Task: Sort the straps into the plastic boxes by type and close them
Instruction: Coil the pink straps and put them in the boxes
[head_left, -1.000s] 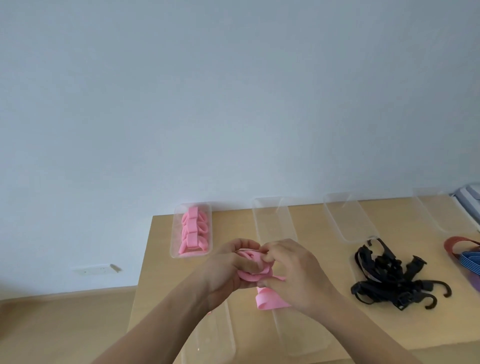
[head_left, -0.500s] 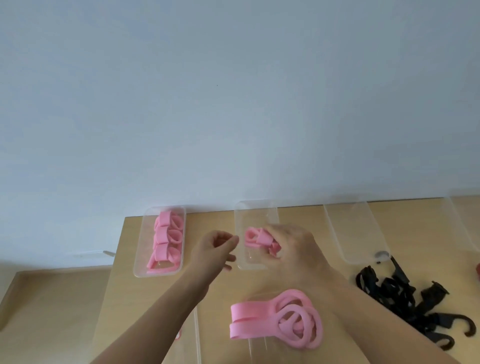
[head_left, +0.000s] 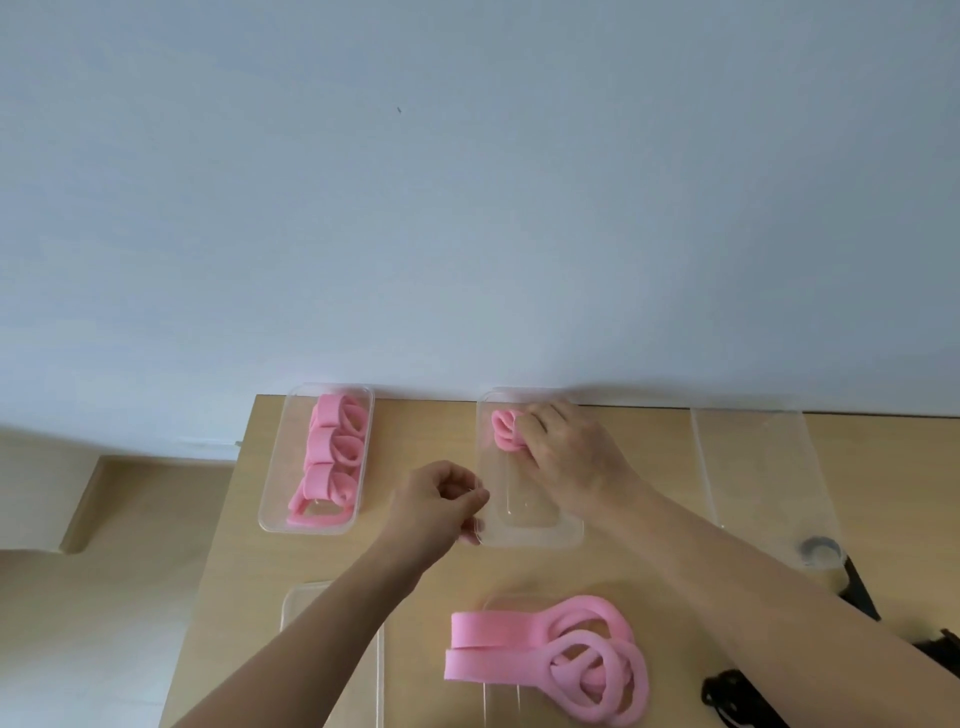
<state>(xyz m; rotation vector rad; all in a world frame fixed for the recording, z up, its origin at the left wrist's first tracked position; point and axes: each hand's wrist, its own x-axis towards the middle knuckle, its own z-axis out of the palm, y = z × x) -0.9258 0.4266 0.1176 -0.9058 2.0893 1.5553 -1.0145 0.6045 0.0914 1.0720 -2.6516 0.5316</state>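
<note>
My right hand (head_left: 563, 457) holds a rolled pink strap (head_left: 505, 429) down at the far end of the middle clear box (head_left: 530, 538). My left hand (head_left: 439, 506) pinches that box's near left rim. Another clear box (head_left: 275, 514) at the left holds several rolled pink straps (head_left: 332, 457). A bundle of loose pink straps (head_left: 561, 660) lies on the table in front of me. Black straps (head_left: 727, 693) with hooks show at the bottom right, partly hidden by my right arm.
A third clear box (head_left: 753, 467) stands at the right with a small grey round thing (head_left: 820, 548) by its near end. Clear lids (head_left: 332, 649) lie near the table's front edge. The wooden table (head_left: 426, 431) meets the wall at the back; its left edge drops to the floor.
My right hand carried the rolled pink strap forward into the far end of the middle box. My left hand let go of the strap and took hold of the box's rim.
</note>
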